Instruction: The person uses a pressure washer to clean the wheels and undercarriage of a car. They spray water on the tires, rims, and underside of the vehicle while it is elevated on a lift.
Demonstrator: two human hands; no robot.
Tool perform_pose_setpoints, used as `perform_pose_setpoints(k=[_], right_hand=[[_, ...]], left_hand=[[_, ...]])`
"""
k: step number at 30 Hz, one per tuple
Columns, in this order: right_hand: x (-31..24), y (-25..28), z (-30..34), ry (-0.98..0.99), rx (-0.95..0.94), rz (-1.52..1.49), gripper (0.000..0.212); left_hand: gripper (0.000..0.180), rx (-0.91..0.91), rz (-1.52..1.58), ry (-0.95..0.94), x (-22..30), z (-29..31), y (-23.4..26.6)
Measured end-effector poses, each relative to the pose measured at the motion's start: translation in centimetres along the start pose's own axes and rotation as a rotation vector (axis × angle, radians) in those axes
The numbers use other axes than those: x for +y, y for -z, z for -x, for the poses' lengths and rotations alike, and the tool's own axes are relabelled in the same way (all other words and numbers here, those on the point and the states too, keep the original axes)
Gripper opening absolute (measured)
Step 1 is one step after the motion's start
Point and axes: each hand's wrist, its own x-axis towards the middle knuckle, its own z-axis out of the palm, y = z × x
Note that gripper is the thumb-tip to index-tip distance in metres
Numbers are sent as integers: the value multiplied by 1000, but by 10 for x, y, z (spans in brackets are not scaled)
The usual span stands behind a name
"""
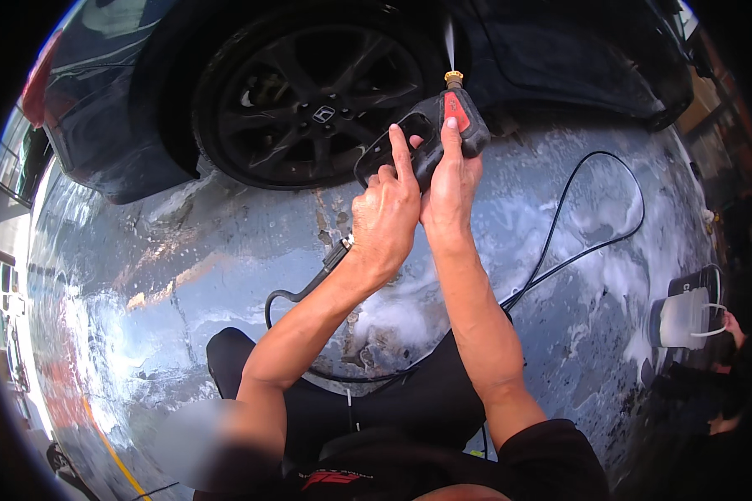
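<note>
A black pressure washer gun [427,160] with a red panel is held by both my hands in front of a dark car's wheel. My left hand [384,210] is closed round its rear grip, the index finger stretched along it. Around the gun's front body wraps my right hand [453,188], its thumb on the red panel. A white jet of water [450,46] leaves the yellow-ringed nozzle [454,78] toward the car body, just right of the tyre. Below my left hand, a hose fitting [339,253] joins a black hose [286,296]. Its trigger is hidden.
The black alloy wheel [322,113] sits under the dark car body [551,50]. A hose loop [641,204] lies on the wet, foamy floor [200,284]. At the right, another person's hand [734,328] is by the handle of a whitish bucket [681,321].
</note>
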Motion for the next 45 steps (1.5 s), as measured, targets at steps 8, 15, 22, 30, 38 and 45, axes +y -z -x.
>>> perform_pose_setpoints(k=[8, 15, 22, 30, 38, 45], right_hand=[[-2, 23, -18, -28, 279, 32, 25], [26, 53, -36, -114, 333, 51, 21], [46, 65, -51, -174, 446, 66, 20], [58, 72, -55, -243, 513, 10, 21], [44, 63, -57, -162, 344, 72, 25], [26, 65, -74, -136, 163, 120, 34]], left_hand=[[97, -80, 181, -187, 3, 6, -16], [89, -103, 220, -296, -24, 31, -14], [75, -206, 324, -177, -74, 59, -4], [66, -574, 536, 61, -111, 92, 7], [60, -519, 660, -19, -138, 114, 1], [59, -481, 571, -16, -154, 113, 15]])
